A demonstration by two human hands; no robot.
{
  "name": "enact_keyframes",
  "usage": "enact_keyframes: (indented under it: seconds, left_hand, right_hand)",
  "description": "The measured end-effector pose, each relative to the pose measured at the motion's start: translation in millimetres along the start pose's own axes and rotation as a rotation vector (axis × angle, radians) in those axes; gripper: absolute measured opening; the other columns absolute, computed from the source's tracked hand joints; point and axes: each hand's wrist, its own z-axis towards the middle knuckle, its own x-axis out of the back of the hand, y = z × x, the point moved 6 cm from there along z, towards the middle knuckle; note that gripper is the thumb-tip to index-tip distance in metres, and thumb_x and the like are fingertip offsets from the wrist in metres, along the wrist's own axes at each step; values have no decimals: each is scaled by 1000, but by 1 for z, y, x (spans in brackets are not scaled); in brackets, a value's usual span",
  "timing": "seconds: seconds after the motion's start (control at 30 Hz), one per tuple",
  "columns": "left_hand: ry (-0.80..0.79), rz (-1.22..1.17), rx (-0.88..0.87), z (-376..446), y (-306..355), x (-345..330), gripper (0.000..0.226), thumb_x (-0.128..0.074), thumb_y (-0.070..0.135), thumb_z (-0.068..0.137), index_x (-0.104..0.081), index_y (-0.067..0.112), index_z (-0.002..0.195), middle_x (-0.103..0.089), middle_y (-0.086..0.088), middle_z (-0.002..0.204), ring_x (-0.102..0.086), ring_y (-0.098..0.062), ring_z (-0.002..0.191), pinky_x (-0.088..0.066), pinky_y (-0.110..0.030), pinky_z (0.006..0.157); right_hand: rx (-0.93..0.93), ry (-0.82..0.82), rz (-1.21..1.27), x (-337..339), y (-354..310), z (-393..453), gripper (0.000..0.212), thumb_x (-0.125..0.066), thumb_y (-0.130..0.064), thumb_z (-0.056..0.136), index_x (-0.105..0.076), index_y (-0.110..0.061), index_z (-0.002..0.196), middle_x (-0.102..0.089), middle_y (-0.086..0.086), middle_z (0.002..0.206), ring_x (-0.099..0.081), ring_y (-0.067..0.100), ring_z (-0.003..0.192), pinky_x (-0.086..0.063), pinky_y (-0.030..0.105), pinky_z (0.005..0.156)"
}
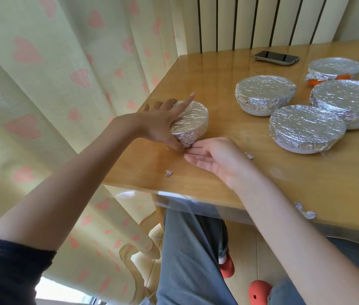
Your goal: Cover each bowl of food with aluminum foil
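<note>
Head view, looking down over a glossy yellow wooden surface (229, 172) beside a pale curtain with pink hearts (42, 84).

Near the left edge of the surface: a small round bowl wrapped all over in crinkled aluminium foil (192, 122), tipped on its side, its flat covered top turned up and toward the window. Left hand (163, 124) cupped around the near and left flank of this bowl, thumb low at the base, index finger raised free of the foil; a loose, half-open grip, steadying more than squeezing. Right hand (213, 157) palm up, fingers nearly straight, fingertips (192, 147) touching the foil's folded tail at the foot of the bowl; open, nothing enclosed.

Further right, well apart: four wider foil-covered bowls, namely a white one nearest the middle (264, 94), a white one in front (306, 128), a large one at the right edge (350, 102), and an orange one behind (335, 70). Black phone (276, 57) beyond them. Small foil scraps (168, 173) scattered near the front edge.

Likely step: tucking the last loose fold under the small bowl, probably the final one. To do it well: keep the left hand firm on the side, without denting the taut top; press the tail flat against the base with the right fingertips, smoothing toward the centre; avoid tearing the thin foil at the crease; then set the bowl back upright, gently, lest the food shift inside.
</note>
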Motion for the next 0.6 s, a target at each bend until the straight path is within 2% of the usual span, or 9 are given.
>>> enact_keyframes:
  seconds: [0.03,0.1,0.17,0.23,0.3,0.37,0.43,0.5,0.6]
  left_hand:
    - [-26,-9,0,-1,-1,0,142,-77,73,52,33,53,138,8,0,164,9,-25,150,0,-57,118]
    - [-50,-110,-17,-5,-6,2,144,-69,84,46,35,49,139,20,0,162,22,-19,148,10,-56,117]
    - [68,-393,-53,-9,-15,10,132,-52,92,53,27,42,146,20,4,162,24,-13,146,13,-49,117]
    - [332,-860,-18,-14,-27,15,98,-27,83,81,10,30,154,9,9,163,9,-8,149,7,-42,121]
    - [560,-1377,157,-21,-38,-6,77,-11,66,97,-8,18,157,-11,5,163,-13,-9,149,-7,-38,123]
    - [565,-1822,276,-20,-32,-38,75,-9,59,101,-26,7,153,-32,-5,157,-29,-20,145,-20,-35,120]
    - [478,-2126,224,-11,-19,-55,81,-9,61,100,-39,0,145,-46,-18,147,-41,-32,139,-27,-42,118]
    - [511,-2252,195,-8,-13,-57,81,-10,59,101,-44,-3,141,-50,-23,141,-46,-35,133,-30,-48,116]
    - [631,-2205,288,-9,-10,-58,74,-12,53,103,-49,-1,136,-54,-22,138,-50,-33,129,-35,-46,113]
  right_hand:
    - [-30,-35,15,4,-2,0,35,-35,9,94,-46,7,128,-59,24,116,-67,31,94,-58,31,75]
    - [-50,-71,78,14,-5,-2,39,-37,10,94,-39,5,133,-56,25,119,-66,33,96,-59,32,73]
    - [-3,-53,176,26,-8,0,43,-37,13,92,-37,7,135,-55,27,121,-64,33,102,-58,31,78]
    - [60,1,263,33,-12,2,42,-38,10,93,-38,8,135,-52,27,128,-58,31,114,-52,32,92]
    - [123,62,269,33,-16,9,39,-39,-1,98,-39,5,137,-46,23,138,-48,28,126,-42,33,104]
    - [175,113,125,26,-22,20,44,-40,-23,101,-39,-1,139,-37,17,148,-38,27,136,-32,36,111]
    - [218,113,-8,11,-29,32,57,-33,-45,100,-36,-9,144,-32,8,153,-31,22,140,-22,37,115]
    - [226,66,-51,-5,-31,42,67,-28,-61,94,-36,-18,145,-37,1,151,-35,16,138,-22,38,116]
    - [248,50,-27,-14,-32,49,73,-25,-68,90,-42,-18,141,-49,3,142,-46,17,129,-32,41,112]
